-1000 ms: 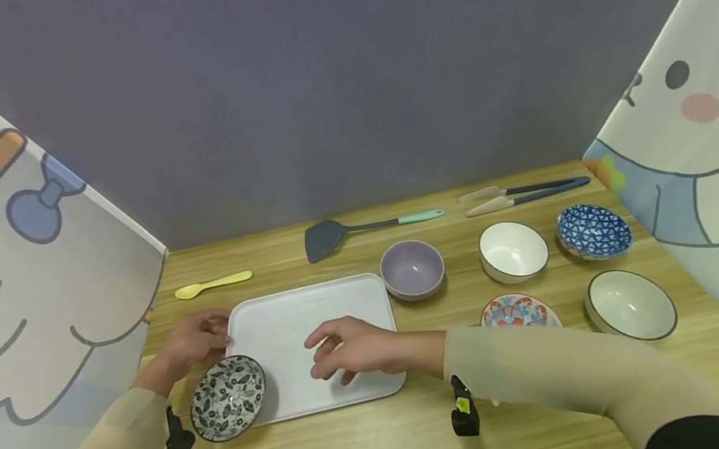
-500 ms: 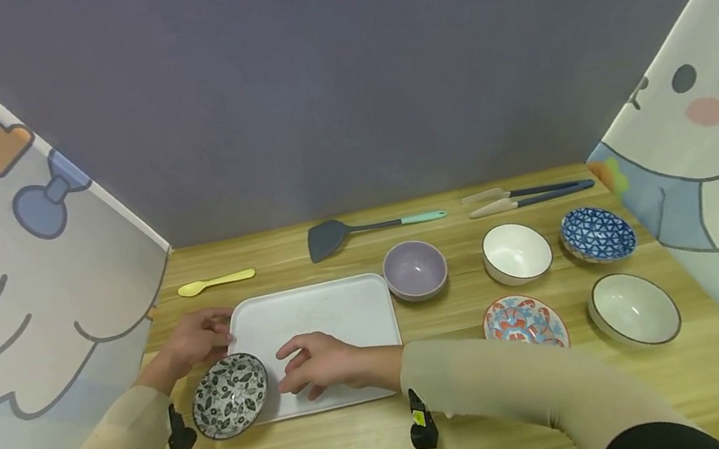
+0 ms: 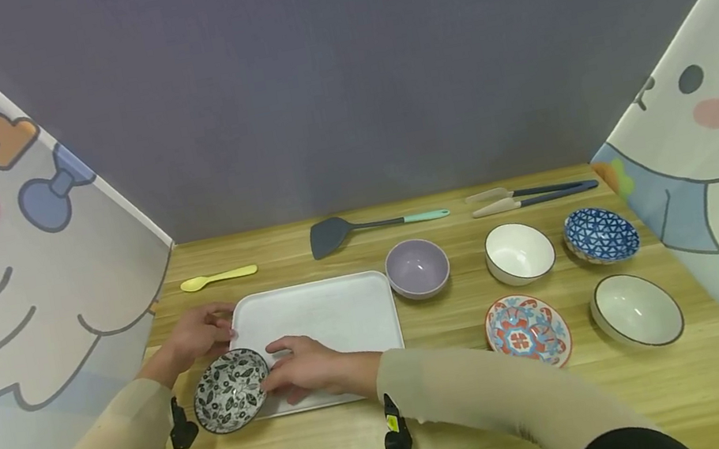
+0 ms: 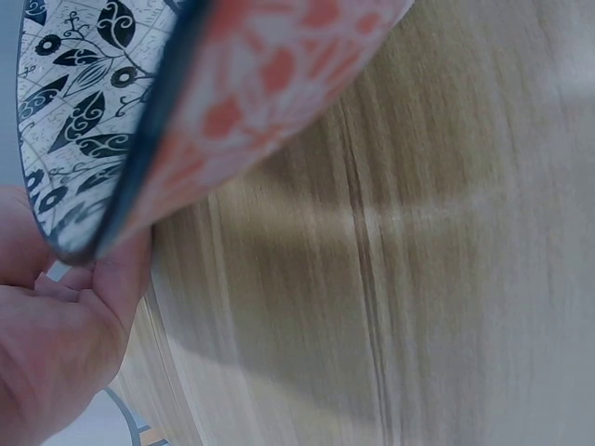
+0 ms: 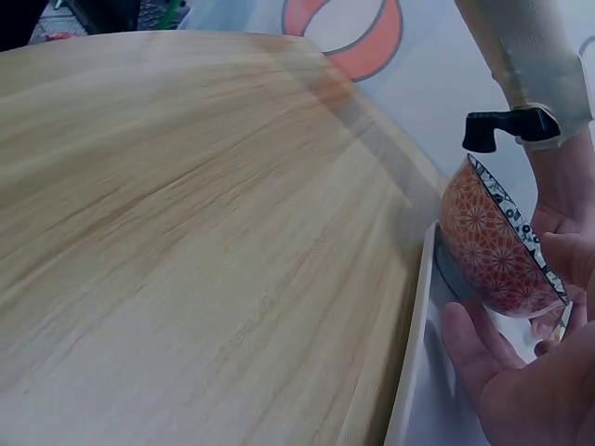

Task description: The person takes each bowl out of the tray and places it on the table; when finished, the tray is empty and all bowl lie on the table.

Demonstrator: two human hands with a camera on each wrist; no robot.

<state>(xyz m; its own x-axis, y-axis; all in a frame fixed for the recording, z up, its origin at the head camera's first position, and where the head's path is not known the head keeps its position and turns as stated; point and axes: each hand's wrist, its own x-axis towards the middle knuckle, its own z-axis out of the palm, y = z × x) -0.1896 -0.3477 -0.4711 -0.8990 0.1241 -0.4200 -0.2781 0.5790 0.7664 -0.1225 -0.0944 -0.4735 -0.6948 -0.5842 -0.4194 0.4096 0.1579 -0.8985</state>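
A bowl [image 3: 231,396], white with black leaves inside and red-orange patterning outside, is tilted over the front left corner of the white tray [image 3: 323,303]. My left hand [image 3: 195,338] pinches its far rim beside the tray's left edge; the thumb lies along the outer wall in the left wrist view, and the bowl [image 4: 242,121] overhangs the wood. From the right, my right hand [image 3: 309,368] reaches low over the tray, fingertips at the bowl's right side. In the right wrist view its extended fingers [image 5: 474,348] lie beside the bowl's underside.
Along the back lie a yellow spoon [image 3: 219,278], a dark spatula [image 3: 330,237] and tongs [image 3: 535,198]. On the right stand a purple bowl [image 3: 417,269], two white bowls [image 3: 519,252] [image 3: 637,309], a blue patterned bowl [image 3: 600,235] and an orange-blue patterned dish [image 3: 528,331]. Printed side panels flank the table.
My right hand has moved left across the tray to the bowl's side, uncovering more of the orange-blue dish. My left hand and the bowl have stayed at the tray's left edge.
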